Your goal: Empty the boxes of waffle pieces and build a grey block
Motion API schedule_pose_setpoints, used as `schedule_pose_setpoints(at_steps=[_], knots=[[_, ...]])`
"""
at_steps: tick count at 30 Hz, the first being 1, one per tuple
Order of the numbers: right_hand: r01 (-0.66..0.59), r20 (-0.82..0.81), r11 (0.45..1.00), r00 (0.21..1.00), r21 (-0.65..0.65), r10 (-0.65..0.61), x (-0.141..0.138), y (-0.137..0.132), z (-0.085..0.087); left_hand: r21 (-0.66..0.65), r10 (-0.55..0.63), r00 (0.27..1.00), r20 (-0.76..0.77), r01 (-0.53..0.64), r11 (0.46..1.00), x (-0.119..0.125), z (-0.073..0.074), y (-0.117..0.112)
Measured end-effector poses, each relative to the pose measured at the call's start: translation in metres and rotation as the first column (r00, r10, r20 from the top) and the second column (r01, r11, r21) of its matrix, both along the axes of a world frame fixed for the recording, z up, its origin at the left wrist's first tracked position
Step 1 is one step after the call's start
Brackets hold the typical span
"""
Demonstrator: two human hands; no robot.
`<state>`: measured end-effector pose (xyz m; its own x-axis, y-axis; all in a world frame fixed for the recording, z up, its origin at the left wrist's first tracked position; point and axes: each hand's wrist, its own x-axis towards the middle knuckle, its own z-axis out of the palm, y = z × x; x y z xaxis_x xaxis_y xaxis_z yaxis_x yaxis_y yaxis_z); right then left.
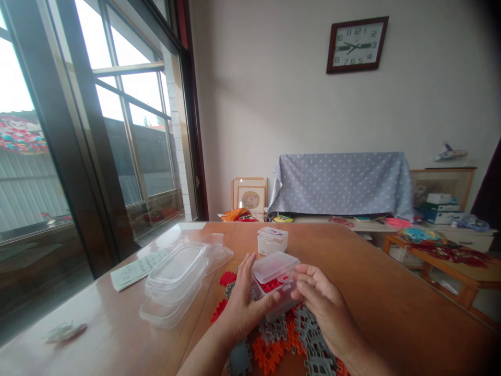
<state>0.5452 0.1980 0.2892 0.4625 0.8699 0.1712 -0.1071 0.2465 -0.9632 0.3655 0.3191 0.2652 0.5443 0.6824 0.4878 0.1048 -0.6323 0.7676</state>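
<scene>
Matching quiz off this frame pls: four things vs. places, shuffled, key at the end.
1. wall clock
2. clear containers
3. open box
4. small whitish box

A. between the left hand and right hand
B. high on the wall
C. just behind the open box
D. left of both hands

Pairs: 1-B, 2-D, 3-A, 4-C

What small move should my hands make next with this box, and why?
Perhaps lower the lid: it stands partly raised over red pieces in the clear box, with the right hand by its edge and the left hand alongside.
</scene>
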Motion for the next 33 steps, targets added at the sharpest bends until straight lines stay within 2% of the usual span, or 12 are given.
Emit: schedule_pose_setpoints(at_steps=[7, 11, 14, 16, 19, 21, 26, 30, 33], knots=[[-0.026, 0.080, 1.000, 0.996, -0.013, 0.027, -0.001, 0.003, -0.003, -0.055, 0.008, 1.000, -0.001, -0.008, 0.998, 0.000, 0.005, 0.001], [0.000, 0.135, 1.000, 0.991, 0.008, -0.001, -0.001, 0.005, -0.007, -0.117, 0.021, 0.999, 0.045, -0.015, 0.993, 0.001, 0.009, 0.003], [0.127, 0.226, 0.990, 0.964, 0.056, -0.136, 0.003, 0.007, -0.012, -0.146, 0.038, 0.996, 0.079, -0.027, 0.989, 0.001, 0.016, 0.001], [0.244, 0.281, 0.965, 0.924, 0.092, -0.261, 0.008, 0.009, -0.015, -0.190, 0.062, 0.991, 0.119, -0.039, 0.981, 0.001, 0.019, 0.000], [0.342, 0.288, 0.939, 0.895, 0.044, -0.340, 0.015, 0.010, -0.015, -0.297, 0.081, 0.979, 0.189, -0.021, 0.955, 0.001, 0.021, -0.001], [0.315, 0.253, 0.948, 0.922, -0.051, -0.293, 0.016, 0.010, -0.012, -0.345, 0.084, 0.971, 0.222, -0.002, 0.939, 0.002, 0.021, 0.000], [0.096, 0.192, 0.967, 0.980, -0.236, -0.050, 0.009, 0.006, -0.001, -0.409, 0.098, 0.938, 0.333, 0.050, 0.911, 0.004, 0.024, 0.000], [0.048, 0.163, 0.970, 0.987, -0.236, -0.009, 0.004, 0.002, 0.003, -0.322, 0.055, 0.942, 0.332, 0.058, 0.945, 0.002, 0.034, -0.007], [0.057, 0.139, 0.981, 0.990, -0.187, -0.032, 0.006, 0.002, 0.002, -0.290, 0.085, 0.941, 0.327, 0.014, 0.957, -0.001, 0.041, -0.012]])
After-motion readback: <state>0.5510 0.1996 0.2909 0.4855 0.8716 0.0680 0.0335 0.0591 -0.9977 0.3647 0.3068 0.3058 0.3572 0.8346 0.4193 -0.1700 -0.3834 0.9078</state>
